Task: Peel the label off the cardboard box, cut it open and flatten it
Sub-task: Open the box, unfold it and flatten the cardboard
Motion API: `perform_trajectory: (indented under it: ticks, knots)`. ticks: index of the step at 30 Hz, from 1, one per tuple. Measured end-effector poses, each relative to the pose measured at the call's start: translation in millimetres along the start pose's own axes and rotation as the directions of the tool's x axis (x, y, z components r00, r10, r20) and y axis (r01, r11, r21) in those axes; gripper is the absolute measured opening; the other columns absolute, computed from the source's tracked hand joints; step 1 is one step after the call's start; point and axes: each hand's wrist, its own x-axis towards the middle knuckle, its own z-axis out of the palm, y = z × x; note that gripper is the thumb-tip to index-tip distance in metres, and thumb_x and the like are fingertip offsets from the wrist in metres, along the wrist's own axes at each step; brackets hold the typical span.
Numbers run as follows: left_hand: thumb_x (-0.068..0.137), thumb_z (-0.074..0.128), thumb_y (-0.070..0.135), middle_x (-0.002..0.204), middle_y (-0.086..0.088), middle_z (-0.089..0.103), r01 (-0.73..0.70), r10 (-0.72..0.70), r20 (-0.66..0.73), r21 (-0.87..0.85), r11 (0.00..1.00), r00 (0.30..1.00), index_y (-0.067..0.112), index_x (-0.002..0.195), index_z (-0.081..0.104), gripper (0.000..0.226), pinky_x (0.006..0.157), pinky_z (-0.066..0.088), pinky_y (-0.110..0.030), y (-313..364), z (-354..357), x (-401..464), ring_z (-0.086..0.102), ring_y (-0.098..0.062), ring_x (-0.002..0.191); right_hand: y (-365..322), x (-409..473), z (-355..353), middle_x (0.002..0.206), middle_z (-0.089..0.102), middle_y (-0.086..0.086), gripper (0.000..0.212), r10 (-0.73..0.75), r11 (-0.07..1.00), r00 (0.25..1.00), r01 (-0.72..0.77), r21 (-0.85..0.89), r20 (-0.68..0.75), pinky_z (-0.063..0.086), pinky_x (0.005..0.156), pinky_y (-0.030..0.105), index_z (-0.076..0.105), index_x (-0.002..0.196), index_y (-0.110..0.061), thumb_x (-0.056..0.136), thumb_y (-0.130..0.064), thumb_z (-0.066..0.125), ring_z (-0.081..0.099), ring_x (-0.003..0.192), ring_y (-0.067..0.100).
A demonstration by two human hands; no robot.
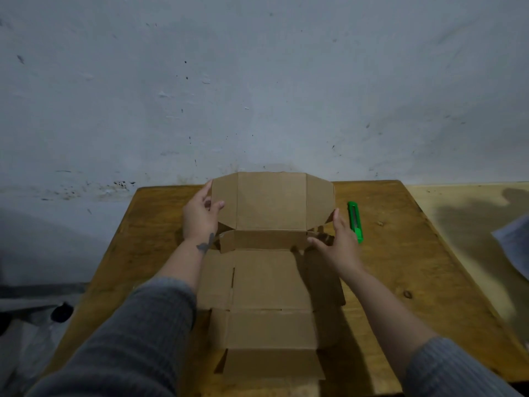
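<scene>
Up at 12 o'clock, cardboard box (269, 282) panel upright: left hand (200, 216) pinching its edge, right hand (336, 242) loose; looks like flattening, next push flat

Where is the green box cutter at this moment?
Head view: the green box cutter lies on the wooden table on the person's right, just outside the right hand and right of the opened cardboard box.

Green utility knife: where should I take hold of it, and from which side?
Pinch the green utility knife mid-body across its narrow width, from above. It lies flat on the table, long axis pointing away, beside the right hand, right of the cardboard box.
</scene>
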Motion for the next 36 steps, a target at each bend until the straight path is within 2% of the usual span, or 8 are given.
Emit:
perform_trajectory:
  ticks: [2, 5, 11, 19, 26, 32, 34, 36]
  knots:
    - [0.089, 0.062, 0.005, 0.136, -0.013, 0.053, -0.013, 0.013, 0.013, 0.027, 1.0, 1.0, 0.029, 0.144, 0.037, 0.066, 0.096, 0.047, -0.032, 1.7, -4.9, -4.6, 0.054, -0.011, 0.117, -0.5, -21.0, -0.3, 0.16, 0.001, 0.002, 0.098, -0.013, 0.985, 0.999, 0.008, -0.175, -0.032, 0.008, 0.117, 0.051, 0.0, 0.151, -0.023, 0.081, -0.047, 0.064, 0.003, 0.147, 0.027]
    - [0.09, 0.061, 0.005, 0.133, -0.012, 0.055, -0.059, 0.058, 0.016, 0.075, 0.995, 0.998, 0.034, 0.145, 0.034, 0.068, 0.082, 0.041, -0.018, 4.5, -9.0, -14.0, 0.048, 0.017, 0.077, -1.9, -60.4, -1.4, 0.158, -0.015, 0.009, 0.095, -0.091, 0.891, 0.996, 0.08, -0.446, -0.003, -0.007, 0.116, 0.051, -0.007, 0.15, -0.019, 0.085, -0.057, 0.052, -0.015, 0.145, 0.026]
    - [0.091, 0.061, 0.008, 0.111, -0.002, 0.054, -0.075, 0.075, 0.012, 0.106, 0.992, 0.997, 0.036, 0.144, 0.037, 0.065, 0.08, 0.043, -0.025, 3.3, -11.9, -31.2, 0.049, -0.008, 0.095, 6.2, -135.8, 16.3, 0.153, -0.022, 0.017, 0.096, -0.143, 0.724, 0.942, 0.31, -0.616, 0.305, -0.018, 0.111, 0.056, -0.009, 0.149, -0.017, 0.077, -0.079, 0.002, -0.027, 0.14, 0.034]
    - [0.09, 0.062, 0.01, 0.103, 0.003, 0.049, -0.108, 0.112, -0.024, 0.12, 0.987, 0.993, 0.038, 0.143, 0.036, 0.066, 0.072, 0.043, -0.024, -5.3, -13.8, -35.5, 0.054, -0.01, 0.083, 28.1, -138.3, 38.4, 0.154, -0.025, 0.018, 0.111, -0.047, 0.718, 0.915, 0.311, -0.623, 0.401, -0.016, 0.111, 0.058, -0.024, 0.142, -0.02, 0.055, -0.088, -0.011, -0.028, 0.14, 0.035]
    - [0.093, 0.057, 0.007, 0.111, 0.005, 0.052, -0.1, 0.102, -0.02, 0.081, 0.992, 0.995, 0.045, 0.141, 0.037, 0.064, 0.07, 0.047, -0.017, -11.4, -2.8, -11.7, 0.052, 0.005, 0.082, 31.0, -72.1, 41.9, 0.154, -0.028, 0.01, 0.107, -0.098, 0.751, 0.916, 0.325, -0.575, 0.389, -0.015, 0.113, 0.053, -0.021, 0.145, -0.027, 0.062, -0.091, 0.003, -0.031, 0.14, 0.028]
    - [0.094, 0.053, 0.004, 0.121, 0.011, 0.054, -0.136, 0.134, 0.04, 0.052, 0.989, 0.99, 0.047, 0.137, 0.04, 0.062, 0.09, 0.054, -0.034, -20.6, 2.6, 0.5, 0.047, 0.0, 0.112, 35.8, -25.7, 32.5, 0.158, -0.017, 0.003, 0.1, -0.153, 0.833, 0.912, 0.326, -0.448, 0.379, -0.017, 0.111, 0.046, -0.004, 0.15, -0.027, 0.072, -0.084, 0.023, -0.021, 0.144, 0.021]
    - [0.094, 0.053, 0.004, 0.115, 0.015, 0.05, -0.137, 0.135, 0.033, 0.046, 0.99, 0.99, 0.047, 0.138, 0.04, 0.062, 0.089, 0.054, -0.031, -21.6, 4.0, 1.7, 0.048, 0.002, 0.111, 34.7, -21.1, 28.4, 0.159, 0.01, 0.0, 0.076, -0.166, 0.951, 0.964, 0.212, -0.223, 0.21, -0.002, 0.118, 0.045, 0.018, 0.148, -0.026, 0.086, -0.062, 0.043, 0.001, 0.147, 0.019]
    - [0.094, 0.053, 0.005, 0.113, 0.013, 0.05, -0.146, 0.144, 0.028, 0.057, 0.988, 0.989, 0.047, 0.138, 0.039, 0.062, 0.086, 0.054, -0.028, -21.4, 4.7, 2.1, 0.048, 0.003, 0.107, 26.0, -14.2, 21.0, 0.152, 0.032, -0.001, 0.055, -0.118, 0.993, 0.99, 0.117, -0.014, -0.076, 0.025, 0.116, 0.045, 0.034, 0.141, -0.028, 0.09, -0.038, 0.053, 0.025, 0.142, 0.019]
